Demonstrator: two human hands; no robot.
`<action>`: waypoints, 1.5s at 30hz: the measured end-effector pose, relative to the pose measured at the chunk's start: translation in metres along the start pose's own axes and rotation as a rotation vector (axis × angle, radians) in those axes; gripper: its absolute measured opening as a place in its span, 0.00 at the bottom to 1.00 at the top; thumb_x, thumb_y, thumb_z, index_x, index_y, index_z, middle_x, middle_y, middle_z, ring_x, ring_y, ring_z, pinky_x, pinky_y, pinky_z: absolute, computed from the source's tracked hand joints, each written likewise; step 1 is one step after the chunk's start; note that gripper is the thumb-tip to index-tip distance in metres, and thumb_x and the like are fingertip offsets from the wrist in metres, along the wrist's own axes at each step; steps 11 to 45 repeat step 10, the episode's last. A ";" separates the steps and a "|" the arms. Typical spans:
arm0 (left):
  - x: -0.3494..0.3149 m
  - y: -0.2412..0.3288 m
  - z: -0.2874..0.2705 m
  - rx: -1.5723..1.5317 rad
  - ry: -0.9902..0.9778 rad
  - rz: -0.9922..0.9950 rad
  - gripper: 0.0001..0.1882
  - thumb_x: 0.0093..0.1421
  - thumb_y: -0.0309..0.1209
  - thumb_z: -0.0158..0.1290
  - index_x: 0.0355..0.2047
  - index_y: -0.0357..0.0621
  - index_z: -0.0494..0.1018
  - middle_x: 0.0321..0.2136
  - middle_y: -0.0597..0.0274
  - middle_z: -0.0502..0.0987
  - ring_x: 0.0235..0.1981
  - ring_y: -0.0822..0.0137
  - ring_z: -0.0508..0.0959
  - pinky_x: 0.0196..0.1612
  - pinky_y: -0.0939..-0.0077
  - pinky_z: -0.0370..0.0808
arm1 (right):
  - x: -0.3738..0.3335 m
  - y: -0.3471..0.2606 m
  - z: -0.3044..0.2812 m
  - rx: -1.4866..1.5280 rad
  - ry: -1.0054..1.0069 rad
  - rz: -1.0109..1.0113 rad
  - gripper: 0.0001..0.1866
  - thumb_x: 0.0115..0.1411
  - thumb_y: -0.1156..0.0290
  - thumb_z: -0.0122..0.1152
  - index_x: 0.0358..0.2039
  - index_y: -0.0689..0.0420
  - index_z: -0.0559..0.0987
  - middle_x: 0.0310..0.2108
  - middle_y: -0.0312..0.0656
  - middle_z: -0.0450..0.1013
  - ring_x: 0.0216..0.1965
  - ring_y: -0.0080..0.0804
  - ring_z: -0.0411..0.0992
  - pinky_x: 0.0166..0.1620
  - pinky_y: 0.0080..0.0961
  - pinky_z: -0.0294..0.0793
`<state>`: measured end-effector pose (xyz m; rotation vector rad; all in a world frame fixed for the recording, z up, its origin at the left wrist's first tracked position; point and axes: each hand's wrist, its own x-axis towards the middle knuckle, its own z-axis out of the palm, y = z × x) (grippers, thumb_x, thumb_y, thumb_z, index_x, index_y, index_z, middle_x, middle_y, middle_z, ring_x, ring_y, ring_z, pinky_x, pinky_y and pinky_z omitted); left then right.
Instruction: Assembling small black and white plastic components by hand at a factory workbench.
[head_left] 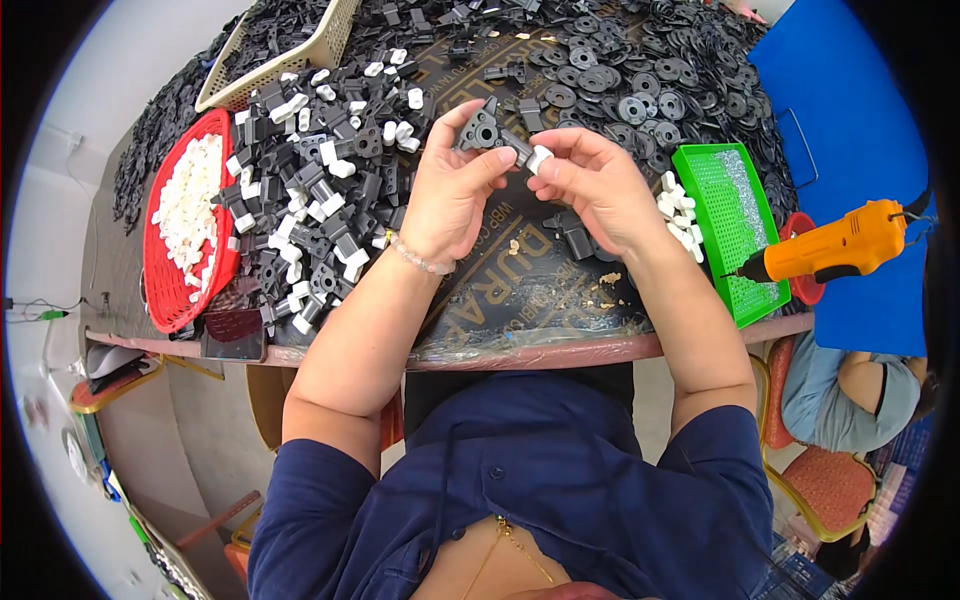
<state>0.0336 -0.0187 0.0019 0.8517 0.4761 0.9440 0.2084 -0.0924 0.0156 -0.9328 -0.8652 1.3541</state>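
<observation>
Over the middle of the table my left hand (452, 190) grips a black plastic part (484, 131) with a triangular plate and a round hole in it. Between thumb and fingertips, my right hand (600, 185) pinches a small white plastic piece (538, 158). That white piece touches the end of the black part's stem. Just below the hands, another black part (572, 236) lies on the table, partly hidden by my right wrist. To the left spreads a heap of black parts with white pieces on them (325, 185).
A red basket (232, 250) of white pieces stands left, a beige crate (285, 75) behind it. Black discs (600, 80) pile up far right. Right of my hands are loose white pieces (680, 215), a green tray (700, 165) of small metal bits and an orange electric screwdriver (835, 243).
</observation>
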 end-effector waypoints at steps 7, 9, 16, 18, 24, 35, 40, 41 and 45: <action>-0.003 -0.004 0.004 0.120 0.029 0.102 0.32 0.54 0.21 0.64 0.58 0.44 0.64 0.41 0.65 0.76 0.38 0.75 0.76 0.36 0.83 0.70 | 0.003 0.013 0.003 0.082 0.107 0.023 0.17 0.61 0.78 0.63 0.50 0.65 0.75 0.41 0.45 0.78 0.39 0.31 0.79 0.44 0.25 0.79; -0.003 -0.005 0.003 0.128 0.058 0.107 0.33 0.54 0.21 0.64 0.58 0.44 0.63 0.42 0.65 0.76 0.38 0.75 0.75 0.37 0.83 0.70 | 0.003 0.012 0.002 0.090 0.105 0.030 0.18 0.61 0.78 0.63 0.51 0.65 0.74 0.42 0.47 0.78 0.41 0.33 0.79 0.46 0.27 0.80; -0.002 -0.006 0.002 0.136 0.062 0.107 0.33 0.54 0.21 0.64 0.59 0.44 0.63 0.43 0.65 0.76 0.39 0.75 0.76 0.37 0.83 0.71 | 0.003 0.012 0.002 0.091 0.105 0.030 0.18 0.61 0.78 0.63 0.51 0.65 0.74 0.42 0.47 0.78 0.41 0.33 0.79 0.46 0.27 0.80; -0.002 -0.006 0.002 0.136 0.062 0.107 0.33 0.54 0.21 0.64 0.59 0.44 0.63 0.43 0.65 0.76 0.39 0.75 0.76 0.37 0.83 0.71 | 0.003 0.012 0.002 0.091 0.105 0.030 0.18 0.61 0.78 0.63 0.51 0.65 0.74 0.42 0.47 0.78 0.41 0.33 0.79 0.46 0.27 0.80; -0.002 -0.006 0.002 0.136 0.062 0.107 0.33 0.54 0.21 0.64 0.59 0.44 0.63 0.43 0.65 0.76 0.39 0.75 0.76 0.37 0.83 0.71 | 0.003 0.012 0.002 0.091 0.105 0.030 0.18 0.61 0.78 0.63 0.51 0.65 0.74 0.42 0.47 0.78 0.41 0.33 0.79 0.46 0.27 0.80; -0.002 -0.006 0.002 0.136 0.062 0.107 0.33 0.54 0.21 0.64 0.59 0.44 0.63 0.43 0.65 0.76 0.39 0.75 0.76 0.37 0.83 0.71 | 0.003 0.012 0.002 0.091 0.105 0.030 0.18 0.61 0.78 0.63 0.51 0.65 0.74 0.42 0.47 0.78 0.41 0.33 0.79 0.46 0.27 0.80; -0.002 -0.006 0.002 0.136 0.062 0.107 0.33 0.54 0.21 0.64 0.59 0.44 0.63 0.43 0.65 0.76 0.39 0.75 0.76 0.37 0.83 0.71 | 0.003 0.012 0.002 0.091 0.105 0.030 0.18 0.61 0.78 0.63 0.51 0.65 0.74 0.42 0.47 0.78 0.41 0.33 0.79 0.46 0.27 0.80; -0.002 -0.006 0.002 0.136 0.062 0.107 0.33 0.54 0.21 0.64 0.59 0.44 0.63 0.43 0.65 0.76 0.39 0.75 0.76 0.37 0.83 0.71 | 0.003 0.012 0.002 0.091 0.105 0.030 0.18 0.61 0.78 0.63 0.51 0.65 0.74 0.42 0.47 0.78 0.41 0.33 0.79 0.46 0.27 0.80; -0.002 -0.006 0.002 0.136 0.062 0.107 0.33 0.54 0.21 0.64 0.59 0.44 0.63 0.43 0.65 0.76 0.39 0.75 0.76 0.37 0.83 0.71 | 0.003 0.012 0.002 0.091 0.105 0.030 0.18 0.61 0.78 0.63 0.51 0.65 0.74 0.42 0.47 0.78 0.41 0.33 0.79 0.46 0.27 0.80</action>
